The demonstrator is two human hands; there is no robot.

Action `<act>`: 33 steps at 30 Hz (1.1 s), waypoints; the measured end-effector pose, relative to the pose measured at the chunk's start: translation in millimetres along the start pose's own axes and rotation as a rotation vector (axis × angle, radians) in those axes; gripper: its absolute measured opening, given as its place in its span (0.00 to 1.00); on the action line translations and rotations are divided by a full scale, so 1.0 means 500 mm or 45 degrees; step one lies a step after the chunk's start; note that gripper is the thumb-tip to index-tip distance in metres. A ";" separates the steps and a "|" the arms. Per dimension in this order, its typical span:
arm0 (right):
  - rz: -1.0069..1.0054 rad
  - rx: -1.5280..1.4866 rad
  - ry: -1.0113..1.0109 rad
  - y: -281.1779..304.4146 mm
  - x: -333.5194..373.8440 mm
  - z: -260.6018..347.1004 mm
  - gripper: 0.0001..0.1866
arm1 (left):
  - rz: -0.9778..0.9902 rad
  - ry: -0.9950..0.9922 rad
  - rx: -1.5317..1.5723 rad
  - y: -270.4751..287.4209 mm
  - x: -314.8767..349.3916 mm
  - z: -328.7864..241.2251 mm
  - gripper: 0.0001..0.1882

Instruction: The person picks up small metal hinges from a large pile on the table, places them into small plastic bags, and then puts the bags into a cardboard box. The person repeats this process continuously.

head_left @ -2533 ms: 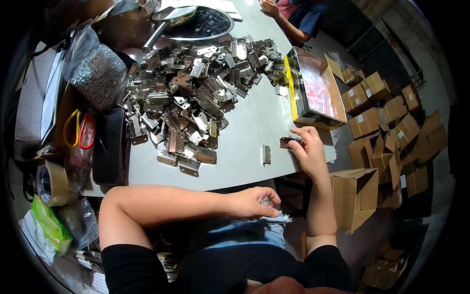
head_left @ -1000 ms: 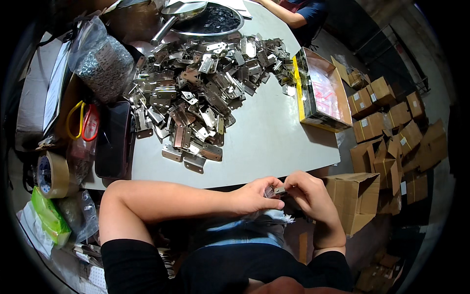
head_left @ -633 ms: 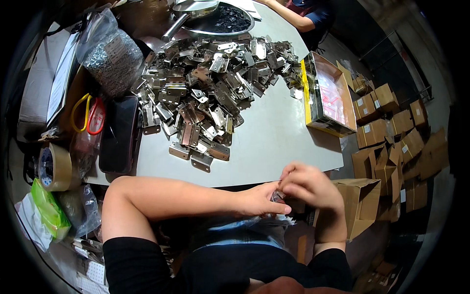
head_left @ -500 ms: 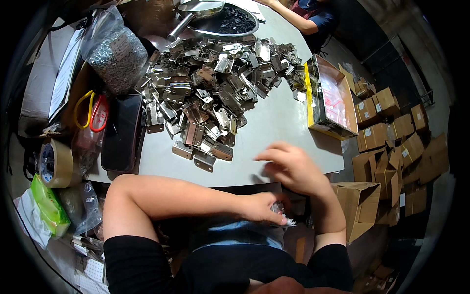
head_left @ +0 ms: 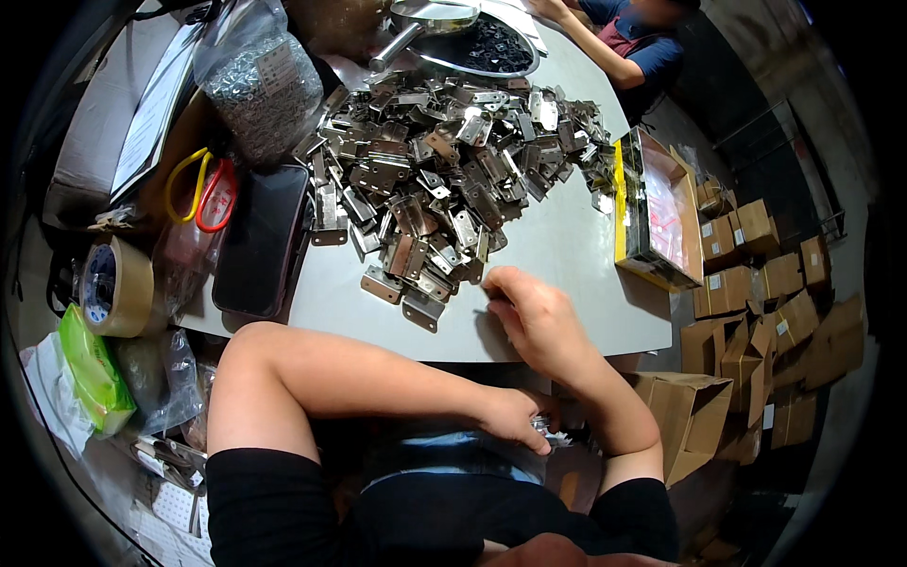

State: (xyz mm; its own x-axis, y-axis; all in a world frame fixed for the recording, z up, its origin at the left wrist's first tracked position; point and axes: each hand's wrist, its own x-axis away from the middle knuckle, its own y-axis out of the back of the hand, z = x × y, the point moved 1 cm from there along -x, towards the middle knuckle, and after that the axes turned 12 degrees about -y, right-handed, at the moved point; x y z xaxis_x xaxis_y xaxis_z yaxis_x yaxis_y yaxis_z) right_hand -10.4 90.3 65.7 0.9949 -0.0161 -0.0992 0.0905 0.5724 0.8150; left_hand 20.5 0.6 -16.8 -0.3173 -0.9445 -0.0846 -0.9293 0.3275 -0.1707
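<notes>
A small crinkled bundle of clear, shiny material (head_left: 540, 423) is held in the left hand (head_left: 518, 417), its fingers curled around it, below the near edge of the pale grey tabletop (head_left: 586, 250) and above the lap; its exact contents are partly hidden by the fingers. The right hand (head_left: 535, 317) is held over the near part of the tabletop, beside the lower right end of a broad heap of silvery bent-metal brackets with punched holes (head_left: 435, 184). Its fingers are bent, with thumb and forefinger brought near each other; whether anything is pinched between them cannot be told. The heap is spread across the middle of the tabletop, with a few brackets lying toward its near side. To the right of it, an open black-and-yellow cardboard box (head_left: 635, 227) is filled with clear packets marked in pink (head_left: 664, 213). Beyond the heap, small black pieces are contained in a wide, shiny metal bowl (head_left: 536, 64), over which a silvery metal scoop (head_left: 435, 16) is laid. On the left, a flat black rectangular case (head_left: 260, 241) and a clear plastic bag of small metal parts (head_left: 260, 90) are set beside the heap. At the far right corner, a co-worker in a dark blue sleeve (head_left: 654, 57) can be seen.
</notes>
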 end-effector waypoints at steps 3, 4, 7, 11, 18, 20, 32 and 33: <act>0.277 -0.484 -0.326 -0.009 -0.009 0.051 0.12 | 0.023 0.006 -0.020 -0.003 -0.003 0.010 0.26; 0.272 -0.356 -0.266 -0.005 -0.020 0.074 0.10 | 0.058 0.010 -0.031 0.003 -0.003 0.002 0.26; 0.160 -0.199 -0.130 -0.054 -0.041 0.063 0.13 | 0.087 0.045 -0.053 0.006 0.009 -0.030 0.28; 0.008 -0.114 -0.097 -0.082 -0.038 0.077 0.12 | 0.137 0.143 -0.060 0.000 0.011 -0.025 0.31; 0.003 0.168 -0.013 -0.060 0.003 0.080 0.07 | 0.218 0.214 0.029 -0.013 -0.001 0.002 0.35; 0.056 0.146 -0.093 -0.023 0.021 0.060 0.06 | 0.116 0.051 -0.219 -0.002 0.012 -0.049 0.34; 0.409 -0.129 -0.279 0.194 0.178 -0.021 0.10 | -0.358 -0.253 0.509 0.023 -0.002 -0.051 0.25; 0.384 -0.099 -0.280 0.192 0.180 -0.014 0.10 | -0.313 -0.214 0.477 0.024 0.001 -0.058 0.26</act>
State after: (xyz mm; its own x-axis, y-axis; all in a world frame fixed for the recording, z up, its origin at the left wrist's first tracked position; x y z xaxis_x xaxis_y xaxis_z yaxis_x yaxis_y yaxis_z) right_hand 87.4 149.4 131.1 0.9628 -0.0082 0.2702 -0.2030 0.6384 0.7424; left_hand 3.7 3.5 9.6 -0.0333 -0.9882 -0.1495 -0.8312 0.1104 -0.5449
